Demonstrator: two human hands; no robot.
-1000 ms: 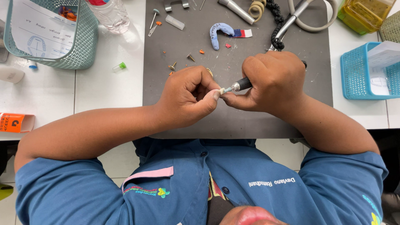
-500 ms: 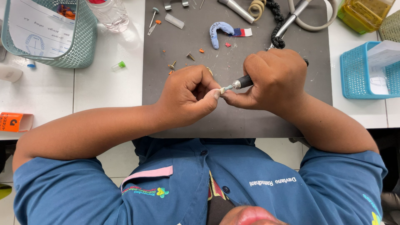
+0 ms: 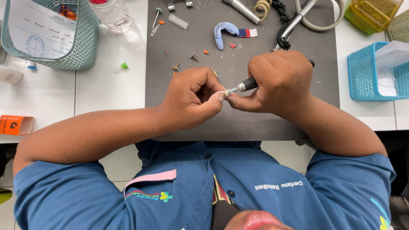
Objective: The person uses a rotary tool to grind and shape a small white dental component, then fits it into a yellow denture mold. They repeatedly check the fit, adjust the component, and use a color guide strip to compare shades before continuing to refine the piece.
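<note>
Left hand: clenched around a small piece, pinched at the fingertips; the piece is mostly hidden, so its kind cannot be told.
Right hand: clenched on a handpiece, its pale tip touching the left fingertips.
Where: both hands meet over the near middle of the grey mat on the counter.
Doing it well: judging by the grip, keep the thumbs braced against each other, let the tip touch lightly, and turn the piece rather than the tool.
Mat, far side: a blue arch-shaped piece, loose burs, orange crumbs, a coiled black cord.
Green basket, far left: a printed sheet standing in it, something orange behind.
Blue basket, right: white paper.
Yellow box, far right: contents unclear.
Also: a clear bottle beside the green basket.
</note>
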